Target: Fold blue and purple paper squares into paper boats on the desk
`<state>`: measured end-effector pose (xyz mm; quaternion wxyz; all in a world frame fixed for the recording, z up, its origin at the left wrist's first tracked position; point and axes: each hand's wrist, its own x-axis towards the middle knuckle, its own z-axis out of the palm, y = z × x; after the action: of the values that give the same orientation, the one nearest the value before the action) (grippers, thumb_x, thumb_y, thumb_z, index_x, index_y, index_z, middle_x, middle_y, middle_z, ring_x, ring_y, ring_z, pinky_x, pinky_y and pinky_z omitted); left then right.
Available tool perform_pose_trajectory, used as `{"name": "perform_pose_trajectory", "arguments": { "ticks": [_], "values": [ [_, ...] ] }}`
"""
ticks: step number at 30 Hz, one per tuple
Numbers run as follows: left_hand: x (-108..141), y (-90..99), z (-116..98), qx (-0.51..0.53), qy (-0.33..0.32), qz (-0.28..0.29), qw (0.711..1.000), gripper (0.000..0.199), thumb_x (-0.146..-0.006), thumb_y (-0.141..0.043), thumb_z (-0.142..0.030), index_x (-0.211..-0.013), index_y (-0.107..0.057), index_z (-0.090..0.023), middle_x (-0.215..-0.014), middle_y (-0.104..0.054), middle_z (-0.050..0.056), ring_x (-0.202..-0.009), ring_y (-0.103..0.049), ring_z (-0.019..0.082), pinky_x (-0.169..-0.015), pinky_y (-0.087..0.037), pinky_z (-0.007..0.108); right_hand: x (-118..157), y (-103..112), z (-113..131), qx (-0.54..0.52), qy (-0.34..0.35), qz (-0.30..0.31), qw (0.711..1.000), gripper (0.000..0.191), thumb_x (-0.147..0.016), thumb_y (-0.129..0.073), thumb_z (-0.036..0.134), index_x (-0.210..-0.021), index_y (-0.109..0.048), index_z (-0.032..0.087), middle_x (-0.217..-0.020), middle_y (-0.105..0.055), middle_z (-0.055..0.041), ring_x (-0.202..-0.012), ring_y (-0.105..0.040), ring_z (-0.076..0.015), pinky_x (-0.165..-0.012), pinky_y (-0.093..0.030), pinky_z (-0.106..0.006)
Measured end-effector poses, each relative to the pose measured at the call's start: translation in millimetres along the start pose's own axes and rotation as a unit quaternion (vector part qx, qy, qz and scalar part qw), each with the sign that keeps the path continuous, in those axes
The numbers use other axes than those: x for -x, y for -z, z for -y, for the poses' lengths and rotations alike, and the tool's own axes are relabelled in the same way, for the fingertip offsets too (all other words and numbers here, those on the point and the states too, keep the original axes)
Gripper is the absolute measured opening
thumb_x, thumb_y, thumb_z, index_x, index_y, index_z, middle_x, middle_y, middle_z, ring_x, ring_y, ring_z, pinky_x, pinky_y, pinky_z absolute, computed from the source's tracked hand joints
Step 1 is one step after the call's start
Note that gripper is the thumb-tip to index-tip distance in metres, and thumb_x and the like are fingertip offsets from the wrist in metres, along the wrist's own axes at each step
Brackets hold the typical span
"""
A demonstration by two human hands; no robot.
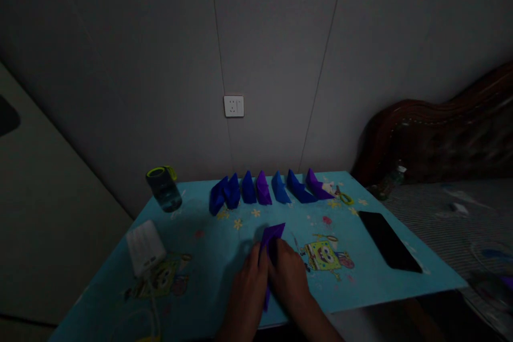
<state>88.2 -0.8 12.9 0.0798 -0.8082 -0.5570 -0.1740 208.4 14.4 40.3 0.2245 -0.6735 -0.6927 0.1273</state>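
A purple folded paper (273, 232) is held between my two hands over the near middle of the table, its pointed end sticking up and away from me. My left hand (250, 280) is closed on its left side, thumb along the paper. On the right side my right hand (289, 271) grips it with curled fingers, partly inside the fold. Some of the paper is hidden by the hands. Beyond them stands a row of folded paper boats, among them a purple boat (263, 188), a light blue boat (280, 188) and a dark blue boat (248, 187).
At the left are a dark water bottle (165, 189) and a white power strip (145, 248) with its cord. Scissors with yellow-green handles (346, 199) lie by the boats' right end. A black tablet (388, 240) rests near the right edge of the blue table (192, 299).
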Motion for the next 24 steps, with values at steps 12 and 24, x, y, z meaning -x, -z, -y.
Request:
{"name": "perform_pose_trajectory", "arguments": {
  "ticks": [12,24],
  "values": [
    [-1.7,1.2,11.3,0.127,0.044,0.009,0.991,0.058,-0.081,-0.038,0.006,-0.132,-0.053,-0.018,-0.132,-0.060,0.011,-0.099,-0.071,0.021,-0.084,-0.060,0.031,-8.7,3.4,-7.1,-0.085,-0.030,0.030,0.995,0.032,-0.082,-0.049,0.009,-0.111,-0.058,0.014,-0.095,-0.075,-0.0106,-0.087,-0.071,-0.0232,-0.071,-0.042,-0.027],
    [8.6,-9.0,4.8,0.064,0.029,-0.036,0.997,0.055,-0.081,-0.037,0.005,-0.129,-0.054,-0.019,-0.134,-0.060,0.011,-0.103,-0.069,0.022,-0.078,-0.060,0.030,-6.2,16.4,-5.1,0.090,-0.036,0.074,0.993,0.028,-0.085,-0.045,0.004,-0.092,-0.070,0.016,-0.088,-0.075,-0.0163,-0.082,-0.072,-0.0276,-0.063,-0.040,-0.029]
  ]
}}
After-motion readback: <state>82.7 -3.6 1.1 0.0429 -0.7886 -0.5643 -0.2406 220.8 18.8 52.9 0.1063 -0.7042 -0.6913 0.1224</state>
